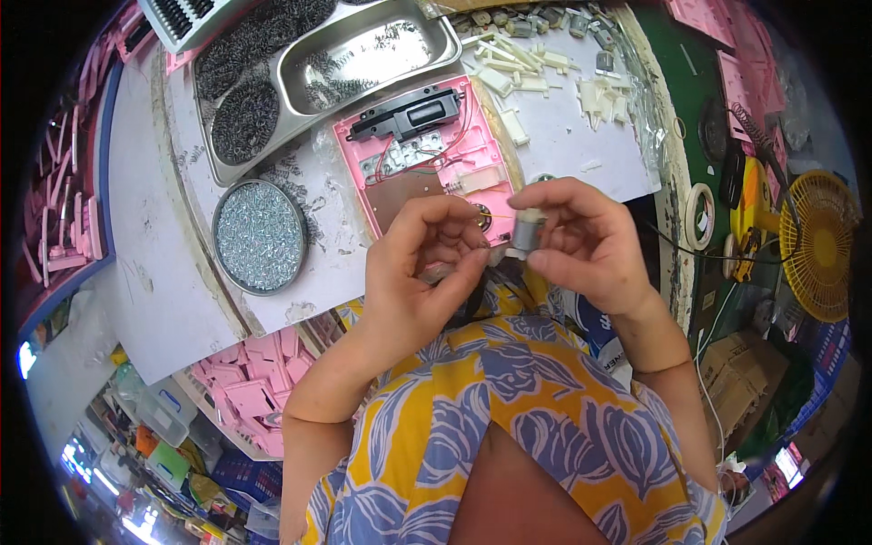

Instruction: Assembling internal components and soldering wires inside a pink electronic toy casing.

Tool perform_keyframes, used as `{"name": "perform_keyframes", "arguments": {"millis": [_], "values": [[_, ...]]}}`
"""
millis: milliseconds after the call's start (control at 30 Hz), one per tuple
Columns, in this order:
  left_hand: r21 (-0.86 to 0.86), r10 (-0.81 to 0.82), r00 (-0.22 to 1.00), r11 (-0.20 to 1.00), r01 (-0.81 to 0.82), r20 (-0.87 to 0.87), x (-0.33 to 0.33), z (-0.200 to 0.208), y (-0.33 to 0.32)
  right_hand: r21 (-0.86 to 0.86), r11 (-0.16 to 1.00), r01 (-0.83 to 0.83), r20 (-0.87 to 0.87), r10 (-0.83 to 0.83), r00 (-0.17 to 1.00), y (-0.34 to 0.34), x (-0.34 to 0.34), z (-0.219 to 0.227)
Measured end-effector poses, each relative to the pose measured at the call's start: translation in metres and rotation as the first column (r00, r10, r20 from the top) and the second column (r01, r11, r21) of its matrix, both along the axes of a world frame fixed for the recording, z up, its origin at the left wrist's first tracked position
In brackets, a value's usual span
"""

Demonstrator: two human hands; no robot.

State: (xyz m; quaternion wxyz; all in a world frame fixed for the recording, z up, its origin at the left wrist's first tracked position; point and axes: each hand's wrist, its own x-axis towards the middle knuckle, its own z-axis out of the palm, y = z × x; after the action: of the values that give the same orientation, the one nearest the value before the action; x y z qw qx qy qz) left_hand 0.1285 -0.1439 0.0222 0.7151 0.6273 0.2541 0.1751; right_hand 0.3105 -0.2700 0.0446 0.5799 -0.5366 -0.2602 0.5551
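Note:
My right hand (586, 241) grips a small silver electric motor (528, 232) with a pale end cap, between thumb and fingers. A thin yellow strand (496, 216) runs from the motor to the curled fingertips of my left hand (422, 259). My left fingers are bent in toward the thumb; what else they may hold is hidden. Just beyond both hands lies an open pink plastic housing (490, 150). It holds a black slotted part (406, 115), red wires, a brown panel (400, 202) and a white piece (479, 180).
Left of the housing stands a round tin (260, 236) of small metal pins. Behind it, a metal tray (292, 86) holds dark springs. White plastic parts (509, 64) and more motors (581, 25) lie at the back right. A yellow fan (817, 245) stands far right; pink parts (254, 386) fill a box lower left.

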Motion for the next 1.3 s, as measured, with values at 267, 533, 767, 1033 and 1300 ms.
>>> {"name": "perform_keyframes", "arguments": {"millis": [267,533,767,1033,1300], "values": [[0.038,0.021,0.999,0.999,-0.023,0.038,0.003,-0.003,-0.002,0.0,0.999,-0.052,-0.035,0.052,0.998,0.01,-0.001,-0.012],[0.075,-0.035,0.999,0.997,0.035,0.001,-0.002,-0.003,0.0,-0.021,0.998,-0.058,0.193,0.061,0.979,0.006,-0.009,-0.01],[0.136,0.041,0.995,0.989,-0.054,0.092,0.0,-0.001,-0.004,0.123,0.991,-0.056,0.642,-0.036,0.766,0.001,-0.015,-0.013],[0.557,0.001,0.98,0.823,-0.113,0.198,-0.002,-0.004,0.007,0.286,0.903,-0.32,0.869,-0.103,0.485,0.015,0.002,-0.003],[0.401,-0.053,0.992,0.916,0.005,0.111,-0.004,0.001,0.013,0.328,0.861,-0.389,0.902,-0.164,0.399,0.018,0.002,-0.006]]}}
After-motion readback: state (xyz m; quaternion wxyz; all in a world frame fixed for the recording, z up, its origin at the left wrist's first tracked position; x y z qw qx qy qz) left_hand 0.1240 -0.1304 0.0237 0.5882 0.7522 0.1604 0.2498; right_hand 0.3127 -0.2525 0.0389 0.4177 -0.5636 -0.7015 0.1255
